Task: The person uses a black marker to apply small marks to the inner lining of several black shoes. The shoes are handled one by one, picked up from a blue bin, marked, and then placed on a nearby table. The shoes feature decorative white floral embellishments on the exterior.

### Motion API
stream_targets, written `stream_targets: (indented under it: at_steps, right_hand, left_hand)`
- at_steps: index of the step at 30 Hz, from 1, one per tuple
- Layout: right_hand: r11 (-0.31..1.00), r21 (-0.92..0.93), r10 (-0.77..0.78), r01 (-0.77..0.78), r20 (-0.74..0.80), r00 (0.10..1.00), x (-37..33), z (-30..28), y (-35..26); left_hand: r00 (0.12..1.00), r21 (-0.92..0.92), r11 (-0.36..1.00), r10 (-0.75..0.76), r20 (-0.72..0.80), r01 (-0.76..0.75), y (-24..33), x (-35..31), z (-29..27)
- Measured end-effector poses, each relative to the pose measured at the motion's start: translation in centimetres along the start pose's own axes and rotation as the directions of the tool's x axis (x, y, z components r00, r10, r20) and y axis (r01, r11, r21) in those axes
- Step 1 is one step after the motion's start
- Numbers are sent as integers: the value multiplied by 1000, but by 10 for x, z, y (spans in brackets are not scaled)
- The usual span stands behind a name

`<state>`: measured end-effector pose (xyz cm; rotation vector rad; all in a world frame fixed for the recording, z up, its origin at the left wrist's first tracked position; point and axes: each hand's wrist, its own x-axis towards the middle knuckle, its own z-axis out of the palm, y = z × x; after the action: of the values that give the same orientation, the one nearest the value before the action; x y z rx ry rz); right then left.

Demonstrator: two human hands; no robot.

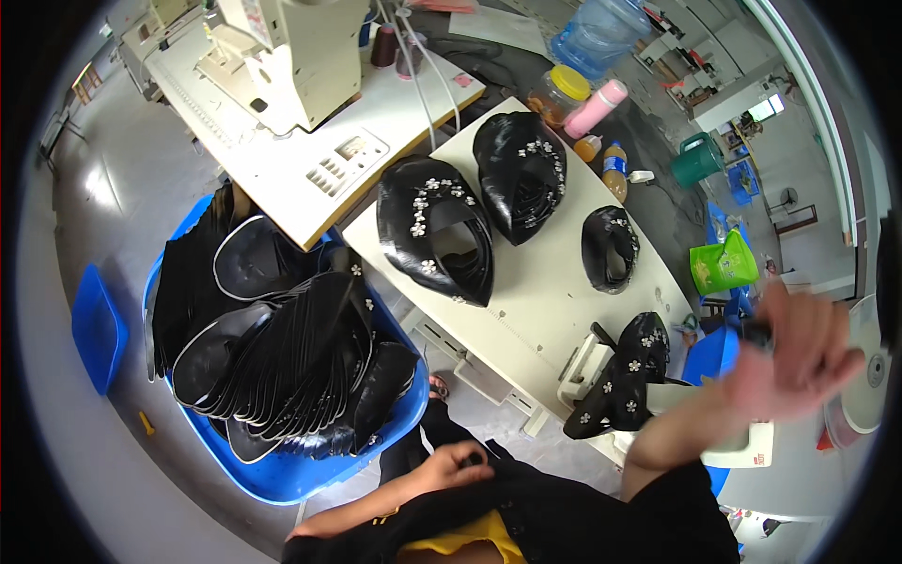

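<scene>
My right hand (789,357) is raised at the right, blurred, its fingers curled by a small dark thing too smeared to name. Beneath that forearm, black glossy shoe uppers (628,376) with silvery flower ornaments lie over a white sewing machine (587,367). Low in front of my body, my left hand (456,467) is closed, with a small dark bit showing at its fingers. On the white worktable (536,320) stand two large stacks of shoe uppers (435,230), (520,177) and a smaller stack of uppers (610,249).
A blue tub (291,484) full of black uppers (291,348) stands on the floor at the left. Beyond it is another sewing machine (305,61). A yellow-lidded jar (561,91), pink flask (596,108), drink bottle (614,169) and water jug (598,36) line the far side.
</scene>
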<state>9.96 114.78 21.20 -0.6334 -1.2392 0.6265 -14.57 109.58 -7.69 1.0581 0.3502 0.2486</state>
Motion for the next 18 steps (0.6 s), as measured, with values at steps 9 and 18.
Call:
stream_targets:
  at_steps: [9,18]
  right_hand:
    - [911,202,411,-359,-389,824,-1,-145,213]
    - [826,-23,500,-563,-431,751,-9,-216,311]
  left_hand:
    - [749,-21,928,286,-598,-372,22,217,-29]
    - [774,-695,548,-129,-619,-465,17,357,-54]
